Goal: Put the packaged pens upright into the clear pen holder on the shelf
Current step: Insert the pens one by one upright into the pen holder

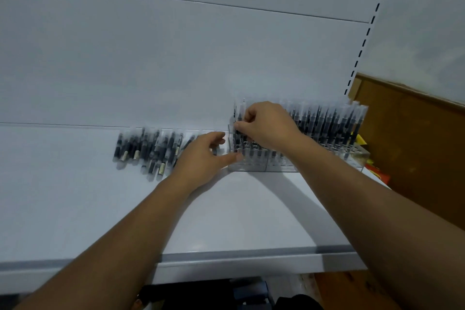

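Note:
A clear pen holder (352,156) stands at the back right of the white shelf (251,209), filled with several upright packaged pens (327,123). My right hand (266,124) pinches one packaged pen (237,114) upright at the holder's left end. A row of loose packaged pens (148,148) lies flat on the shelf to the left. Between that row and the holder, my left hand (203,156) rests with fingers spread; its thumb touches the holder's lower left corner, and it holds nothing.
The shelf's white back panel (176,58) rises behind the pens, with a slotted upright (362,50) at the right. A brown board (415,148) and red-yellow packages (377,175) sit past the shelf's right end. The shelf's front edge (251,258) is near me.

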`<state>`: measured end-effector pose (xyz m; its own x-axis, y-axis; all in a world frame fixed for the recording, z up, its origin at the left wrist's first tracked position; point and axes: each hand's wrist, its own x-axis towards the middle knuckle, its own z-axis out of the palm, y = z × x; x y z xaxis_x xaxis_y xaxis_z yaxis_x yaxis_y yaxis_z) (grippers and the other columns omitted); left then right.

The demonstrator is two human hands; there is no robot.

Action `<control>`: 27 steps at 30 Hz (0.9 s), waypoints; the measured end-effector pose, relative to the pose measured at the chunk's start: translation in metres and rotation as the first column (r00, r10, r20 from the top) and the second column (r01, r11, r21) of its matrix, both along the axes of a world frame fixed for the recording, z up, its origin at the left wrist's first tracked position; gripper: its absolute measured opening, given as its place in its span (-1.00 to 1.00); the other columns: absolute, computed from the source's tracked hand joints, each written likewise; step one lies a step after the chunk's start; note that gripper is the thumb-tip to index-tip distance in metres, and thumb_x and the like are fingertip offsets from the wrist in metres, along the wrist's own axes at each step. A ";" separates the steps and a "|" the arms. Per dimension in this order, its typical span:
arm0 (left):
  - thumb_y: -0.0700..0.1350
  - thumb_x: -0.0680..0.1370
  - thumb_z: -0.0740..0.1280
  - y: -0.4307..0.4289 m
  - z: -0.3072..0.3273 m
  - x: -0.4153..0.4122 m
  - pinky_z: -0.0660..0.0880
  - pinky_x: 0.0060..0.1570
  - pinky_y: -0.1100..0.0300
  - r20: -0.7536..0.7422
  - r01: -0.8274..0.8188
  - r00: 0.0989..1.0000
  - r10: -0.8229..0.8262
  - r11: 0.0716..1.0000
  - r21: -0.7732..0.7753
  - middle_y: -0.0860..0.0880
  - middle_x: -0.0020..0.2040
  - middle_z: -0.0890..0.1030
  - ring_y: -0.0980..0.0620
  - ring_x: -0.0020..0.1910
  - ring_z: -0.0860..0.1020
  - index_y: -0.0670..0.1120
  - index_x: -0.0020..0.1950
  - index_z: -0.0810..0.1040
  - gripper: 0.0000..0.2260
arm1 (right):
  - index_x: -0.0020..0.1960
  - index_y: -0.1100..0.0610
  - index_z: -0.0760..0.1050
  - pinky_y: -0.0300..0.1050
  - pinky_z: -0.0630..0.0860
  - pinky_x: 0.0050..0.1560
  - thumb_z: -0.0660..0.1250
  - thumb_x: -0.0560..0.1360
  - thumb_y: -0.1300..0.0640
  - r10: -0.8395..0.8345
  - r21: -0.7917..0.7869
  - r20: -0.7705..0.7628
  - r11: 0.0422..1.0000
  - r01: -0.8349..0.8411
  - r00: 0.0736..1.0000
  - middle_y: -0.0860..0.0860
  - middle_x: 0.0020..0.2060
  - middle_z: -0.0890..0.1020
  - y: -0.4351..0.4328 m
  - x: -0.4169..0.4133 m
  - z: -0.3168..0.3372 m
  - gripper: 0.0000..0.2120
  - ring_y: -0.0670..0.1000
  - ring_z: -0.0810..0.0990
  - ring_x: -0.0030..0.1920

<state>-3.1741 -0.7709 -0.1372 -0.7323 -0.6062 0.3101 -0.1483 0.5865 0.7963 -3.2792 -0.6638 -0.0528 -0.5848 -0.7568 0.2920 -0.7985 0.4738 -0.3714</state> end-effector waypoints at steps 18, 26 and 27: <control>0.06 0.52 0.37 -0.119 0.014 0.124 0.44 0.13 0.16 0.220 -0.394 0.885 0.411 0.912 -0.116 0.09 0.20 0.60 0.10 0.15 0.54 0.01 0.25 0.56 -0.67 | 0.35 -0.04 0.44 0.08 0.40 0.29 0.16 0.58 -0.19 0.266 0.222 0.041 0.938 -0.268 0.963 0.07 0.28 0.52 -0.106 0.077 -0.058 -0.59 0.16 0.41 0.33; 0.20 0.55 0.27 -0.146 0.008 0.093 0.38 0.23 0.10 0.351 -0.362 0.850 0.392 0.920 -0.152 -0.06 0.37 0.48 -0.06 0.32 0.45 -0.04 0.42 0.40 -0.48 | 0.57 -0.17 -0.03 0.16 -0.12 0.54 -0.11 0.53 -0.42 0.299 0.344 0.104 0.884 -0.316 0.949 0.07 0.59 -0.04 -0.124 0.073 -0.084 -0.32 0.13 -0.14 0.58; 0.18 0.57 0.25 -0.143 0.005 0.090 0.34 0.30 0.09 0.350 -0.327 0.865 0.361 0.933 -0.154 -0.07 0.39 0.45 -0.07 0.37 0.40 -0.03 0.44 0.38 -0.49 | 0.57 -0.18 -0.05 0.14 -0.13 0.55 -0.10 0.54 -0.40 0.331 0.327 0.109 0.879 -0.348 0.937 0.06 0.59 -0.03 -0.123 0.074 -0.085 -0.34 0.11 -0.14 0.58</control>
